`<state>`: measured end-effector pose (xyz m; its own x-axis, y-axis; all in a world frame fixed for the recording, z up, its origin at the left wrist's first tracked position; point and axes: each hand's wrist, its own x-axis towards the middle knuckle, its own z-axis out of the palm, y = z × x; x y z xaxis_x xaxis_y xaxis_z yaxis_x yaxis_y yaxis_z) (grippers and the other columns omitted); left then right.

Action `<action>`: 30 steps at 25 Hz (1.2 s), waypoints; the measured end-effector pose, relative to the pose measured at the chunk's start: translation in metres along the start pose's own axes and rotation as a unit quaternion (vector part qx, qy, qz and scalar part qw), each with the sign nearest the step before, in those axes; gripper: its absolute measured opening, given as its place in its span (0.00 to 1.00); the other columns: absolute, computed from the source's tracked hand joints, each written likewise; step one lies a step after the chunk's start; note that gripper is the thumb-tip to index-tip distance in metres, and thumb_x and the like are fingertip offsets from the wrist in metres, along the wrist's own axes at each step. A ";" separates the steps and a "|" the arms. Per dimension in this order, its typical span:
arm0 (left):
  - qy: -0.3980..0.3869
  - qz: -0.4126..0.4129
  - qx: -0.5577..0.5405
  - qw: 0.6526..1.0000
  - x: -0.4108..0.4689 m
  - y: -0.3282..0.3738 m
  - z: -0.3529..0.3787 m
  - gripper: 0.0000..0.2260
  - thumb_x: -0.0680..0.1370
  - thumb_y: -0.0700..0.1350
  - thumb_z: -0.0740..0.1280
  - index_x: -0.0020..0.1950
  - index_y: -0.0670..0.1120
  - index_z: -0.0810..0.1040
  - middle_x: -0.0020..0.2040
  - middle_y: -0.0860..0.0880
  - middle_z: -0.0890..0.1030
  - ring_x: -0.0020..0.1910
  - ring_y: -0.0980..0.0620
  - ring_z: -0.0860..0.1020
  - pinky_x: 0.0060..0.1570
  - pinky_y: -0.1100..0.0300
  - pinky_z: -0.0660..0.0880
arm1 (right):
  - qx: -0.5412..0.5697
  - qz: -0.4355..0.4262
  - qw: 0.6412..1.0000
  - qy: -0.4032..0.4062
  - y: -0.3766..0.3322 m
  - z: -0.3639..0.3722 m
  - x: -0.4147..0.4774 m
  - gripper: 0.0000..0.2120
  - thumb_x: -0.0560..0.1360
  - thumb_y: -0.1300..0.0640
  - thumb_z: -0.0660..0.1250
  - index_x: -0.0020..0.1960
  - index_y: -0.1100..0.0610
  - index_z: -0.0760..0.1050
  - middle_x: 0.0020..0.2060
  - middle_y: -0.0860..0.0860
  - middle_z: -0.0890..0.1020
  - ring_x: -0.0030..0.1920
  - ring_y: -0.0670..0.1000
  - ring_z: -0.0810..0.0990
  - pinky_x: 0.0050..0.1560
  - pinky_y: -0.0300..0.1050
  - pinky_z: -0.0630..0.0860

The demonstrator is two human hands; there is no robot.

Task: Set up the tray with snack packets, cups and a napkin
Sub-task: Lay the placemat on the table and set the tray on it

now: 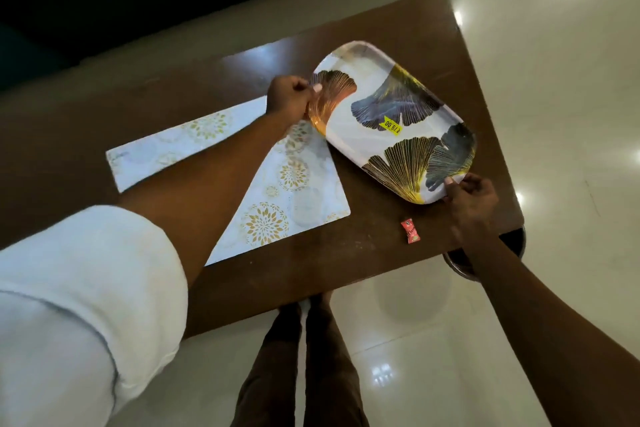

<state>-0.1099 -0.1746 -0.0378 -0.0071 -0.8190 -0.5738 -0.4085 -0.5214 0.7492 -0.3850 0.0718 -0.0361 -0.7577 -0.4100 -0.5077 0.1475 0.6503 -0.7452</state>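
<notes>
Both hands hold the tray [348, 135] by its rim. The left hand [291, 99] has its fingers curled round the rim on the side toward the placemat [301, 198], with the thumb tip pressed on the orange leaf print. The right hand [467, 199] pinches the end farthest from the placemat, thumb on top and fingers tucked under the rim.

The tray is a long, round-cornered rectangle, white with gold-lined leaf prints, and it faces up. Its long axis runs aslant, one short end pointing away from the person and the other toward the right hand. A yellow price sticker [390, 124] sits near its middle. It is over the brown counter [346, 253], just right of the placemat, its long edge meeting the placemat's far right corner. Whether it rests flat or is lifted cannot be told.

A small red packet [410, 231] lies on the counter, right of the placemat's near corner and close to the right hand.
</notes>
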 end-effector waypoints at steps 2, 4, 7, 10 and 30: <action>0.037 -0.041 -0.067 0.996 -0.019 -0.032 -0.049 0.13 0.79 0.39 0.72 0.59 0.31 0.81 0.48 0.39 0.82 0.45 0.45 0.79 0.50 0.42 0.83 | -0.067 -0.060 0.995 -0.047 -0.020 0.028 -0.006 0.19 0.77 0.67 0.74 0.65 0.72 0.75 0.51 0.61 0.82 0.43 0.47 0.82 0.43 0.34 0.80; 0.080 -0.068 -0.127 0.986 -0.042 -0.062 -0.094 0.13 0.79 0.37 0.72 0.61 0.34 0.80 0.48 0.39 0.82 0.42 0.44 0.80 0.42 0.50 0.82 | -0.117 -0.102 0.985 -0.080 -0.040 0.066 -0.013 0.18 0.76 0.65 0.74 0.64 0.69 0.76 0.53 0.62 0.83 0.47 0.50 0.82 0.47 0.36 0.81; 0.137 -0.091 -0.182 0.969 -0.077 -0.105 -0.158 0.13 0.78 0.41 0.74 0.62 0.43 0.81 0.42 0.44 0.83 0.31 0.52 0.82 0.32 0.57 0.82 | -0.173 -0.154 0.962 -0.143 -0.060 0.128 -0.031 0.18 0.77 0.62 0.74 0.64 0.65 0.78 0.58 0.61 0.85 0.55 0.54 0.83 0.58 0.49 0.81; 0.181 -0.112 -0.210 0.954 -0.105 -0.152 -0.207 0.11 0.78 0.48 0.74 0.58 0.45 0.84 0.39 0.49 0.83 0.28 0.56 0.81 0.33 0.58 0.82 | -0.169 -0.177 0.947 -0.209 -0.063 0.182 -0.060 0.17 0.78 0.66 0.72 0.65 0.68 0.76 0.60 0.64 0.83 0.58 0.58 0.83 0.54 0.40 0.83; 0.239 -0.178 -0.226 0.927 -0.159 -0.260 -0.240 0.18 0.78 0.48 0.74 0.50 0.30 0.81 0.42 0.37 0.82 0.33 0.48 0.81 0.35 0.54 0.84 | -0.223 -0.136 0.942 -0.212 -0.008 0.221 -0.124 0.18 0.79 0.66 0.71 0.67 0.59 0.77 0.59 0.59 0.84 0.54 0.55 0.84 0.40 0.39 0.79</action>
<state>0.2169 0.0336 -0.0625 0.5051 -0.5318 -0.6798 0.1177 -0.7378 0.6647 -0.1523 -0.0240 -0.0626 -0.3929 -0.7571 -0.5219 -0.3686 0.6496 -0.6649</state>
